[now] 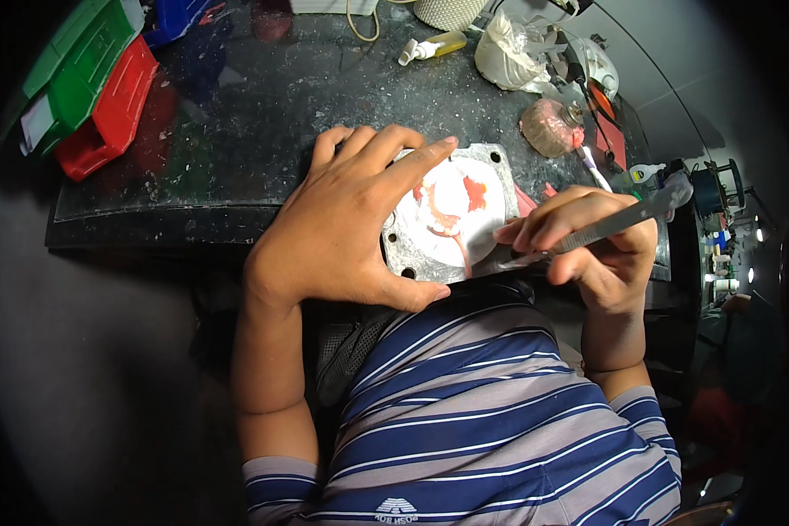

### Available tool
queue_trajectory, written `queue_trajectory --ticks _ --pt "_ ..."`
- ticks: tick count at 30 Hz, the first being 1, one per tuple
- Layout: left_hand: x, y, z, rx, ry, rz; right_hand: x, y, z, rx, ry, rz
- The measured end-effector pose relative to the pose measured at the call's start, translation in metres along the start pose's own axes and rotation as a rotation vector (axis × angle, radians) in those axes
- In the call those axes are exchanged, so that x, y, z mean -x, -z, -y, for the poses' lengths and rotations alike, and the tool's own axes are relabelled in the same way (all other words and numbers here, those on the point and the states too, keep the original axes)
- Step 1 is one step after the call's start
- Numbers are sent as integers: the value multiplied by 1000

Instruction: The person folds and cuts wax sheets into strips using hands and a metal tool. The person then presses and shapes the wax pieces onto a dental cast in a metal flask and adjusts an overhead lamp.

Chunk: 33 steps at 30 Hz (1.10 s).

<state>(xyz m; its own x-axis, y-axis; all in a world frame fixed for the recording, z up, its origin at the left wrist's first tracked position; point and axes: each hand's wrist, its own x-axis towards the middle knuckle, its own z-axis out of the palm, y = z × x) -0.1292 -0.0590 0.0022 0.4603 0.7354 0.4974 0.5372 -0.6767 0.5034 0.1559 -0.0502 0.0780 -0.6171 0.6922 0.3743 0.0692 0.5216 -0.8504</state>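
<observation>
Blade in one hand, plaster-filled frame in the other, right at the desk edge

So, from the head camera: the metal frame (403,259) sits up against the near edge of the dark desk (263,105). Can't tell if it pokes out past that edge. Inside is white plaster (491,215) with a reddish arch (447,221) in the middle and orange patches around it.

The left hand (346,215) is clamped around the frame's left side, fingers spread toward the far side and thumb on the near one. The right hand (622,260) has a grey metal knife (600,230) pinched in its fingers, angled down at the frame's right side. The tip is blurry, so no clue whether it's touching. The two hands are apart.

Toward the desk's far left corner there's a red bin (114,118) and a green bin (83,74); a dropper bottle (438,47) lies near the far edge, and a round pinkish jar (548,127) stands near the right edge.

What could go wrong, imo: a hard push makes the knife skid across the plaster into that left thumb, or chip the arch. If the left grip loosens, pressure on the near side could tip the frame off the edge. A wide right-hand swing might clip the jar too.
</observation>
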Motion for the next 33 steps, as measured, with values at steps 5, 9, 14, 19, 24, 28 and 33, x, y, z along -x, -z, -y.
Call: queue_trajectory --ticks 5,9,14,19,24,28,33 --pt "6 -8 -15 -61 55 -59 22 2 -21 -276 123 -144" --pt "7 -10 -21 -102 116 -84 36 -3 -20 -285 14 -145" --pt "6 -12 -18 -103 96 -69 24 -19 -12 319 141 132" --pt "6 -11 -20 -87 114 -73 18 -23 -17 526 283 144" --pt "7 -10 -18 -74 110 -61 15 -27 -17 673 314 229" --pt "8 -10 -19 -86 108 -70 12 -20 -4 601 294 198" --pt "7 -9 -19 -86 96 -78 24 -17 5 388 163 -33"
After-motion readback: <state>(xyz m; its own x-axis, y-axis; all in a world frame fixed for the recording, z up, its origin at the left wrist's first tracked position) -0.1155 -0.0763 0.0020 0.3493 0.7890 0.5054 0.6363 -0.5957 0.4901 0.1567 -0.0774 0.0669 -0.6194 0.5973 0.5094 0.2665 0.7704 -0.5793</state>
